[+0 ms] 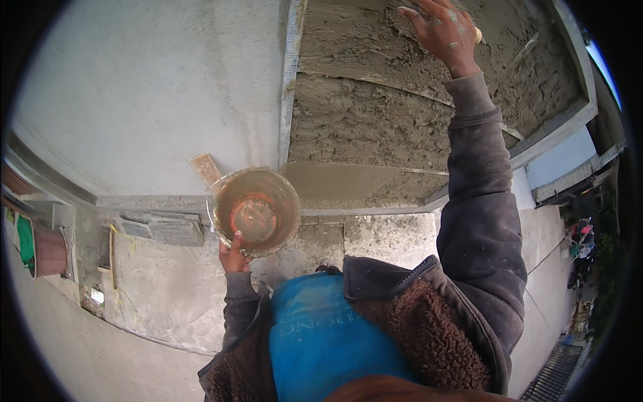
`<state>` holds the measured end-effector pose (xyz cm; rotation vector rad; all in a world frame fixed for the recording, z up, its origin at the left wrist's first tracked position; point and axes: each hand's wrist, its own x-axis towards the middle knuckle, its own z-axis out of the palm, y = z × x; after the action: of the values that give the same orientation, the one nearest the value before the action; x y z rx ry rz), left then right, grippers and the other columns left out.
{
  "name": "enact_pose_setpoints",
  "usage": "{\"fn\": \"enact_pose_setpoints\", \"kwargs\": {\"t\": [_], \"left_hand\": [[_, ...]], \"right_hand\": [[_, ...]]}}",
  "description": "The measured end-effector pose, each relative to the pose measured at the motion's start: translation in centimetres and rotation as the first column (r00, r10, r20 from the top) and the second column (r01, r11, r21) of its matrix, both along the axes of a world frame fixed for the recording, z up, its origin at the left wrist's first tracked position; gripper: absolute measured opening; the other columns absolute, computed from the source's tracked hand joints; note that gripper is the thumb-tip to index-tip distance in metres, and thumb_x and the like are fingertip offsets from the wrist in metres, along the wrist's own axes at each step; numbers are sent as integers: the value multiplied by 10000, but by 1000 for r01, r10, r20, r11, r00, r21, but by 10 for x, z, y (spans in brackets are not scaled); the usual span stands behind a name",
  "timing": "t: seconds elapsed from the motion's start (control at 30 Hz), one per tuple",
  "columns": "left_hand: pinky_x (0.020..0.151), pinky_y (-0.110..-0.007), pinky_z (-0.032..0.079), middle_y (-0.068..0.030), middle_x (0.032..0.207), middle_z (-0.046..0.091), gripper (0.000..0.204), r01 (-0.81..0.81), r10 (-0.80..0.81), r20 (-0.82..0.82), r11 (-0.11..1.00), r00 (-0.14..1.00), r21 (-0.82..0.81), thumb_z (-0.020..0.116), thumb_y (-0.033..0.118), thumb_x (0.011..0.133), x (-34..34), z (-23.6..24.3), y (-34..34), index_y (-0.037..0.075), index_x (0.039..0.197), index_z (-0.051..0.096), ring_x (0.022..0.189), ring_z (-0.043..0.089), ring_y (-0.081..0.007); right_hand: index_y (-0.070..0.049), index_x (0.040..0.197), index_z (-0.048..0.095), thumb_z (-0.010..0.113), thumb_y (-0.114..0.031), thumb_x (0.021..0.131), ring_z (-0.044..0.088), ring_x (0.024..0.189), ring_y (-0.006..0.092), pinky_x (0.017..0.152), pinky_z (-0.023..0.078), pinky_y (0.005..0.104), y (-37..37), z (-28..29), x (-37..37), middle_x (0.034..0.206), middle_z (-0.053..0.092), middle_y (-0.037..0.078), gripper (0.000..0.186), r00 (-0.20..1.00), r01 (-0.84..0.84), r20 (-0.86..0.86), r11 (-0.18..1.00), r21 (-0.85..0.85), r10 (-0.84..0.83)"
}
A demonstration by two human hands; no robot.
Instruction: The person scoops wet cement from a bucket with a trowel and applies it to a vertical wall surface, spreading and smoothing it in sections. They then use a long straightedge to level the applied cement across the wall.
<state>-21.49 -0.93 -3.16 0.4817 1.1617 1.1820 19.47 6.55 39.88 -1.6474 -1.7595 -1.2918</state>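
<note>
My left hand (233,258) grips the rim of a mortar-stained bucket (284,208), its thumb over the edge. The bucket is tilted with its mouth toward me, and a reddish ring with some grey residue shows at its bottom. High on the right, my right hand (447,35), spotted with mortar, is closed round a wooden-handled tool (478,35). The tool's working end is hidden by the hand and the frame edge. It is up against a wall panel (368,117) covered in rough, wet grey mortar, with a smoother band along the bottom.
A pale vertical strip (289,80) divides the mortared panel from a smooth grey wall (147,87). A small wooden board (205,169) leans behind the bucket. Grey slabs (173,229) lie stacked at the wall's foot. Far left stands a brown container (51,253).
</note>
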Motion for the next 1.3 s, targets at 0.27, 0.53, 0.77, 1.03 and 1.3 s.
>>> {"fn": "enact_pose_setpoints", "kwargs": {"t": [0.27,0.53,0.77,1.03,1.3], "left_hand": [[659,-384,645,-96,1211,608,503,66,-66,-10,998,998,1,679,145,896,9,11,2,101,1360,489,978,667,-223],[878,-300,489,-67,1157,630,427,-40,54,-30,932,998,359,708,97,896,50,46,16,7,1274,532,1003,595,-144],[943,-298,444,-141,1306,580,472,243,80,-528,822,846,515,732,111,889,65,83,22,-45,1296,549,1094,547,-139],[1002,-323,427,-223,1475,443,590,266,117,-596,815,794,515,747,154,883,75,100,16,-65,1371,498,1189,520,-180],[1037,-339,417,-218,1497,415,633,340,219,-666,723,713,601,759,152,870,74,89,24,-64,1392,474,1318,461,-222]], "right_hand": [[-69,1055,682,661,-302,877,652,939,340,798,514,424,-9,56,14,1026,687,142,294,993,-54,-90,963,265,80],[-103,1289,544,633,-437,930,658,986,331,855,494,469,-101,-180,-68,1143,649,169,499,686,-641,-721,552,-534,100],[-128,1231,596,616,-358,876,665,933,317,793,513,457,-67,-376,-175,1087,661,184,424,906,-304,-424,688,-659,-5],[-141,1243,577,630,-236,826,679,880,323,579,551,426,-52,-353,-123,1153,623,205,432,905,-318,-426,704,-635,24],[-119,1224,564,552,-314,932,690,822,327,699,557,469,-64,-350,-131,1022,676,175,351,687,-417,-700,681,-601,-196]]}}
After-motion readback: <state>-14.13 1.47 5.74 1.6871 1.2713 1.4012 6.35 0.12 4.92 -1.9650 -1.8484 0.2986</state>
